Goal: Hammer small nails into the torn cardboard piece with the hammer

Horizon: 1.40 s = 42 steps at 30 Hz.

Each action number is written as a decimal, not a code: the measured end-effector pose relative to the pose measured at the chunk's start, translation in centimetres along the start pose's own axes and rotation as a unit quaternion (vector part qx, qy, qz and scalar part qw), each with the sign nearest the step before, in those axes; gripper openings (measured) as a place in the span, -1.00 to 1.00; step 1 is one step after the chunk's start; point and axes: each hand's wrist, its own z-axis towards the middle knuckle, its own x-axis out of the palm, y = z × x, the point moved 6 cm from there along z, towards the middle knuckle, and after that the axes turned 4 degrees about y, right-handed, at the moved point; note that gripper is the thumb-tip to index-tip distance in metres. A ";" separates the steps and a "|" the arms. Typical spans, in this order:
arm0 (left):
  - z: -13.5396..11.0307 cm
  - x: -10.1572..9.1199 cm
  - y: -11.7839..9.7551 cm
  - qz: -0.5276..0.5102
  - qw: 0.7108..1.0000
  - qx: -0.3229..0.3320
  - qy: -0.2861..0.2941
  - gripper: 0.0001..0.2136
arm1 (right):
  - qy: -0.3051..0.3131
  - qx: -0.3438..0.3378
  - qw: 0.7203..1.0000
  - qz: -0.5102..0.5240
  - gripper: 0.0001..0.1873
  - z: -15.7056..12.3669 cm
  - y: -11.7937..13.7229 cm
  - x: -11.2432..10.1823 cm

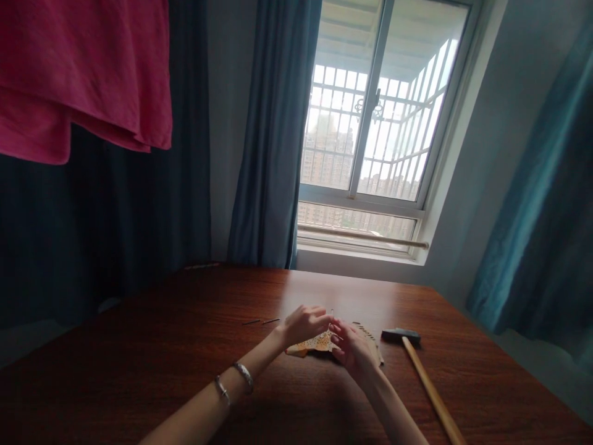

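Observation:
My left hand [306, 324] reaches in from the left, its fingers closed together at the tips. A thin pale upright sliver [332, 313] shows at those fingertips, too small to name. My right hand [353, 349] meets it from the right, fingers apart and slightly curled, the fingertips close to the left hand's. Under both hands lies a flat piece with an orange and white speckled pattern [319, 342], partly covered by them. Several short dark pieces [365, 334] line up along its right side.
A hammer [401, 336] with a long wooden handle lies right of my right hand. Two thin dark nail-like rods [262, 321] lie on the brown wooden table [185, 371] to the left. Behind are a curtain [273, 136] and a barred window [370, 123]; pink cloth [92, 74] hangs upper left.

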 end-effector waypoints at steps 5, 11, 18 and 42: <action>-0.4 0.5 -1.1 0.052 0.995 0.074 -0.050 -0.82 | -0.002 0.008 0.998 0.070 -0.63 0.6 -0.9 -0.4; -0.6 0.5 -0.9 0.037 0.996 0.042 -0.069 -0.82 | -0.042 -0.024 0.999 -0.024 -0.60 1.6 -0.6 -2.0; -1.6 3.0 5.0 -0.287 0.903 -0.258 -0.188 -0.51 | -0.084 -0.212 0.912 -0.340 -0.59 3.6 1.8 -3.9; -1.9 8.1 5.7 -0.461 0.811 -0.324 -0.158 -0.62 | -0.027 -0.265 0.794 -0.546 -0.77 4.8 0.4 -2.4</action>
